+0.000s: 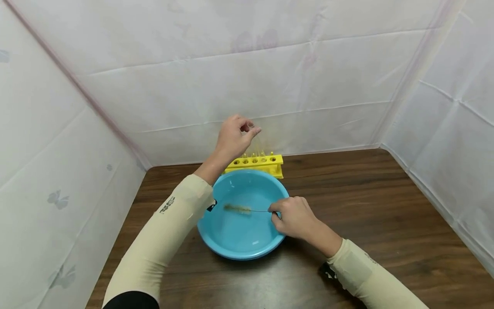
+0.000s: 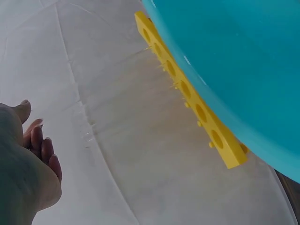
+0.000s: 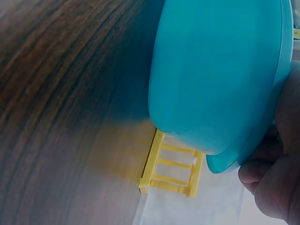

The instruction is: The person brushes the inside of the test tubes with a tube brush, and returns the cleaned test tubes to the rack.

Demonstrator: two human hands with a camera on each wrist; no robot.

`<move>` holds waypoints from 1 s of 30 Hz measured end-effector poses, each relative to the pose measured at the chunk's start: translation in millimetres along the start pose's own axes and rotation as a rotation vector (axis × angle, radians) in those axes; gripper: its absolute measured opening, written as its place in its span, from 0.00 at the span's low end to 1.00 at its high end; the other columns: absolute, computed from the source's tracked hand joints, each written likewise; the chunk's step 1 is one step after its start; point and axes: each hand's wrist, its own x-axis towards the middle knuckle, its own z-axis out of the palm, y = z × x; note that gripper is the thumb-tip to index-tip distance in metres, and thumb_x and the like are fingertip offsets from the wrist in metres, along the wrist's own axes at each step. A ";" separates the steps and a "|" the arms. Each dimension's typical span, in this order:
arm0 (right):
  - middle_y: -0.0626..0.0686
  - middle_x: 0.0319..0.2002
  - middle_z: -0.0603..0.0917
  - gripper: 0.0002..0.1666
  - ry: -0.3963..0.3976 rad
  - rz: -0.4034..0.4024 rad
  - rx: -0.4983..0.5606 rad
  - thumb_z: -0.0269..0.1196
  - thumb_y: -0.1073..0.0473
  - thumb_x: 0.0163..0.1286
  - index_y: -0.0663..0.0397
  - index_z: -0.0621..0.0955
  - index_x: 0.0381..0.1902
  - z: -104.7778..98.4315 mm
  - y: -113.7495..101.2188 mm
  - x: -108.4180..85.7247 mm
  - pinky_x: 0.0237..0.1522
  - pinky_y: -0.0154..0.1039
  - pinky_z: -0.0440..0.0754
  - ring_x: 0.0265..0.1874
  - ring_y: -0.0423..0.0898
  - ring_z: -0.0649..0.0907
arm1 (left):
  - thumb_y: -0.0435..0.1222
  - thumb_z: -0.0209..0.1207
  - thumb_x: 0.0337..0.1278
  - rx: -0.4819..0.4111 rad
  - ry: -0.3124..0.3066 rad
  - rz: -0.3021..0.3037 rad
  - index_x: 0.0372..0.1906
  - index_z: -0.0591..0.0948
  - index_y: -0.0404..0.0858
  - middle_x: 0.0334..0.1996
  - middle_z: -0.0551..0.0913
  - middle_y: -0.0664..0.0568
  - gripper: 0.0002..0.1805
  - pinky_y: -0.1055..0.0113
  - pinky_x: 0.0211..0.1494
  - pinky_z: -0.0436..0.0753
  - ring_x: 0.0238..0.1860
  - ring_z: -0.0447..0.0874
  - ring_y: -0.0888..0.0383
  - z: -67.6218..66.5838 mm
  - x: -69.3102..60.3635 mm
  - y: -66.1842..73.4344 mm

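In the head view my right hand (image 1: 295, 216) pinches the thin wire handle of a test tube brush (image 1: 238, 209) at the right rim of a blue basin (image 1: 243, 256). The brush's tan bristles lie over the basin's inside. My left hand (image 1: 233, 137) is raised above a yellow test tube rack (image 1: 277, 159) behind the basin. Its thumb and fingers pinch what looks like a clear glass test tube (image 1: 250, 126), very faint against the white wall. In the left wrist view the left hand (image 2: 35, 159) is at the lower left, its grip partly hidden.
The basin stands on a dark wooden table (image 1: 347, 193). White sheeting (image 1: 185, 94) walls the table at the back and both sides. Faint clear tubes seem to stand in the rack, but their outlines are hard to make out.
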 end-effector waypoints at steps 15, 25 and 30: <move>0.44 0.29 0.93 0.11 0.002 0.005 0.005 0.67 0.63 0.61 0.45 0.94 0.34 1.9 -6.8 0.6 0.17 0.27 0.66 0.20 0.39 0.84 | 0.56 0.66 0.71 0.343 -0.158 -0.113 0.52 0.90 0.48 0.70 0.78 0.50 0.18 0.46 0.77 0.64 0.75 0.65 0.46 19.8 19.1 -2.4; 0.43 0.29 0.93 0.10 0.022 -0.015 0.006 0.68 0.63 0.60 0.45 0.94 0.34 4.4 -12.2 2.1 0.17 0.28 0.68 0.21 0.40 0.86 | 0.54 0.66 0.72 0.376 -0.227 -0.139 0.58 0.90 0.48 0.70 0.79 0.51 0.20 0.47 0.75 0.63 0.76 0.65 0.46 28.0 18.4 -3.7; 0.43 0.29 0.93 0.10 0.012 -0.020 0.007 0.68 0.62 0.61 0.45 0.94 0.34 5.3 -13.1 4.0 0.17 0.28 0.68 0.21 0.40 0.86 | 0.54 0.66 0.72 0.388 -0.221 -0.147 0.60 0.89 0.47 0.71 0.78 0.51 0.22 0.46 0.75 0.63 0.76 0.65 0.46 27.7 16.0 -5.6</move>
